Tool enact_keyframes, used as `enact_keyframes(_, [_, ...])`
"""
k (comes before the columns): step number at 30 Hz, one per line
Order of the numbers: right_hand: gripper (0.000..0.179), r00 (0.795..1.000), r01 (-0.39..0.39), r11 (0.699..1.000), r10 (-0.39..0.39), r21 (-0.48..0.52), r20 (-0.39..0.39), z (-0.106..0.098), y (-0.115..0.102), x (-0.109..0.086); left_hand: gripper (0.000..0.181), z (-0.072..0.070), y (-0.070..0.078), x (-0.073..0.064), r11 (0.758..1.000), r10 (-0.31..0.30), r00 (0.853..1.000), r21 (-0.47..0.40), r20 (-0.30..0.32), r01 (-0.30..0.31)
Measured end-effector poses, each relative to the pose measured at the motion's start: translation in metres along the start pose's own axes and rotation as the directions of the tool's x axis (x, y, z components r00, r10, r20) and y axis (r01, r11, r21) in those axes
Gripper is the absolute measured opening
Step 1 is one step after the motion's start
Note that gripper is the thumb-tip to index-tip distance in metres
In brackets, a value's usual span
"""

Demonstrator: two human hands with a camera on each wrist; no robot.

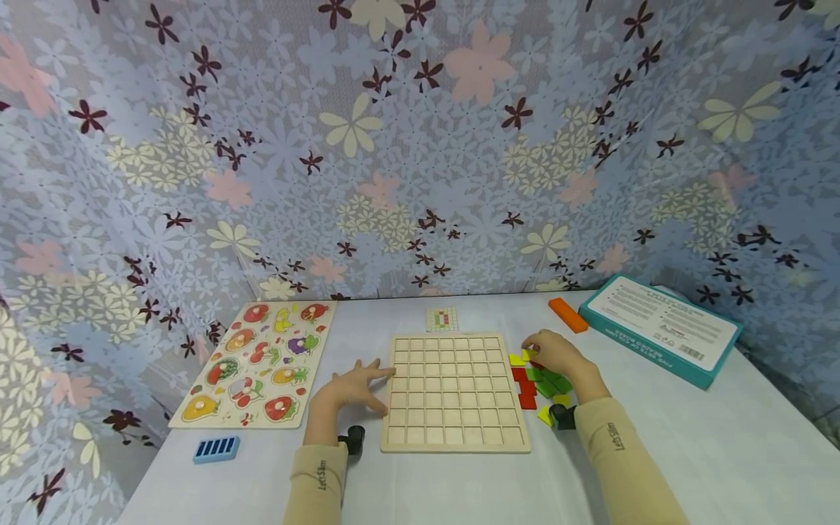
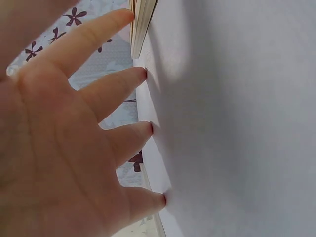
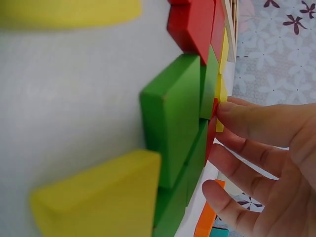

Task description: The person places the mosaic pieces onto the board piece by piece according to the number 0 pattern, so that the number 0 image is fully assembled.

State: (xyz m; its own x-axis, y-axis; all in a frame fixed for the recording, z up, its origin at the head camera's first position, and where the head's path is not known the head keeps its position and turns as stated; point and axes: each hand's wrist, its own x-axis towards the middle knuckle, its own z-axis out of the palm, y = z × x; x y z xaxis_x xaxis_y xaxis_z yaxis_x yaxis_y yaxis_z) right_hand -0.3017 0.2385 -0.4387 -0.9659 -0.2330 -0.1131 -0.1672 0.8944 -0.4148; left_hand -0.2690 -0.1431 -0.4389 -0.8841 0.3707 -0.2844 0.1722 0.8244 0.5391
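Note:
A square wooden grid board (image 1: 454,394) lies flat on the table, its cells bare. My left hand (image 1: 354,384) is spread at its left side, fingertips resting on the cloth and the index fingertip (image 2: 127,17) right at the board's edge. Beyond the board's right side, my right hand (image 1: 556,355) reaches over a group of coloured blocks. Its thumb (image 3: 232,116) and index finger pinch a small yellow block (image 3: 220,91) at the far end of the group. Red blocks (image 1: 526,394) and green blocks (image 3: 177,108) lie close together, with more yellow blocks (image 3: 108,197) nearer the wrist.
A small pattern card (image 1: 442,319) lies behind the board. To the left are a fruit puzzle board (image 1: 262,357) and a blue slotted piece (image 1: 216,449). At the back right sit an orange block (image 1: 568,315) and a teal-edged box (image 1: 663,328). Flowered fabric (image 1: 420,146) hangs behind the table.

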Motion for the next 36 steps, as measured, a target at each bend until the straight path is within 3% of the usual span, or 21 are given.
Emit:
enact_keyframes(12, [0.016,0.998,-0.063,0.997,0.062,0.052,0.020,0.004,0.003,0.005,0.080,0.005,-0.003,-0.001,1.000,-0.015,1.000,0.006,-0.015,0.015])
enact_keyframes(27, [0.010,0.998,-0.054,0.995,0.055,0.085,-0.007,0.003,0.004,0.003,0.080,0.012,-0.016,-0.006,0.978,0.047,0.996,-0.200,-0.071,-0.060])
enact_keyframes(36, [0.011,0.998,-0.055,0.987,0.059,0.150,-0.023,0.001,0.003,0.000,0.076,0.015,-0.021,-0.004,0.974,0.067,0.995,-0.211,-0.070,-0.081])
